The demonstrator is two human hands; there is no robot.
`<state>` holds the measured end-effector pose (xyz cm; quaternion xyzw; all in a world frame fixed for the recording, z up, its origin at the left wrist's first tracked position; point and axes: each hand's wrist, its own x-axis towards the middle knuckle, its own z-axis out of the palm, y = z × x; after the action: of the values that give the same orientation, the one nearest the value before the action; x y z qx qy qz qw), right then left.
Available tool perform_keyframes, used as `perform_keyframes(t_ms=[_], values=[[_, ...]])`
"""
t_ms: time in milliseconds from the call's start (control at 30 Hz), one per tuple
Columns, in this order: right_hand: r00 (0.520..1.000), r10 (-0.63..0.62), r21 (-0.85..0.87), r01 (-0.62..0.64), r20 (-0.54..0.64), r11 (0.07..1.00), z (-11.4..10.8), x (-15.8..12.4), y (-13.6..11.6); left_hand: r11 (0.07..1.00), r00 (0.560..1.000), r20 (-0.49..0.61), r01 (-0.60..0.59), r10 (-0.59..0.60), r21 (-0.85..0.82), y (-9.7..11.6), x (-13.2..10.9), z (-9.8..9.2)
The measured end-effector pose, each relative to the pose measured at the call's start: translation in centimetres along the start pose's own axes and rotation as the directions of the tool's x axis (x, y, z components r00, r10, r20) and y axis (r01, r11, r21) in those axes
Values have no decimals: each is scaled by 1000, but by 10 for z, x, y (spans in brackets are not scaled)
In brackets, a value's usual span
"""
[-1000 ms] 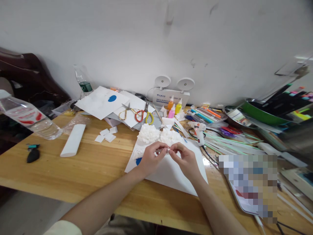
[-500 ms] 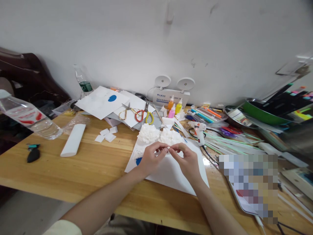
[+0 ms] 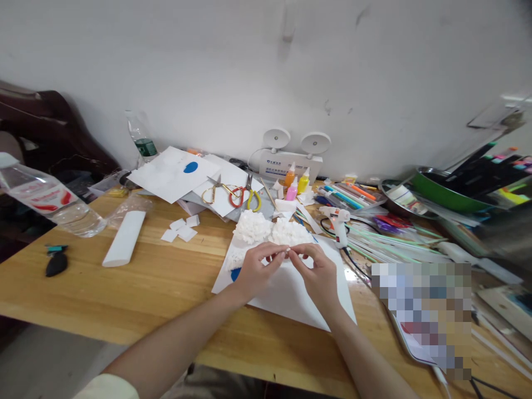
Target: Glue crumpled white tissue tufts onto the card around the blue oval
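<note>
Pale, scuffed wall (image 3: pixel 199 72) backs a glossy light-brown wooden table (image 3: pixel 91 293) crowded with craft supplies. Over a white paper sheet (image 3: pixel 295 310), the left hand (image 3: pixel 257 271) and right hand (image 3: pixel 319 274) meet, thumbs and forefingers pinched together on a tiny white scrap (image 3: pixel 288 250). Its material is too small to tell. Compared with a second ago, the hands hold nearly the same pose; the fingertips have shifted only slightly, and the scrap sits a touch higher between them. Just beyond the hands, two bumpy white clusters (image 3: pixel 252 226) stand side by side at the sheet's far edge, unmoved. A blue patch (image 3: pixel 235 274) shows beside the left wrist. Small white paper squares (image 3: pixel 185 233) lie on the bare wood to the left, and a white glue gun with orange parts (image 3: pixel 339 228) rests to the right, both as before.
</note>
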<state>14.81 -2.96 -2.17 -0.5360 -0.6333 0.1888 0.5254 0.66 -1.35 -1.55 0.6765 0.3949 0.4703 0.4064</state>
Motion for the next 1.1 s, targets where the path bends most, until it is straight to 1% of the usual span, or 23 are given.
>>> perform_keyframes(t_ms=[133, 233, 333, 533, 633, 767, 933, 1100], values=[[998, 2, 37, -4, 59, 999, -1, 2, 1, 999, 1000, -16, 22, -22, 41, 1, 0, 0], [994, 31, 109, -42, 102, 993, 0, 2, 3, 997, 997, -37, 70, -70, 16, 2, 1, 0], [989, 52, 164, -75, 138, 984, 0, 2, 5, 996, 995, -34, 92, -93, -18, 2, 2, 0], [986, 96, 202, -123, 137, 972, 0, 3, 6, 991, 995, 13, 99, -98, -88, 4, 1, -1], [983, 79, 210, -114, 169, 971, -1, 4, 6, 989, 995, 24, 100, -98, -109, 5, 1, -2], [978, 65, 227, -110, 197, 968, -3, 4, 7, 991, 995, 21, 98, -96, -90, 6, 2, -2], [979, 80, 239, -124, 188, 963, -3, 4, 8, 992, 994, 8, 109, -108, -62, 6, 2, -2], [979, 86, 241, -130, 186, 962, -3, 4, 10, 994, 995, 1, 96, -96, -45, 4, 2, -2]])
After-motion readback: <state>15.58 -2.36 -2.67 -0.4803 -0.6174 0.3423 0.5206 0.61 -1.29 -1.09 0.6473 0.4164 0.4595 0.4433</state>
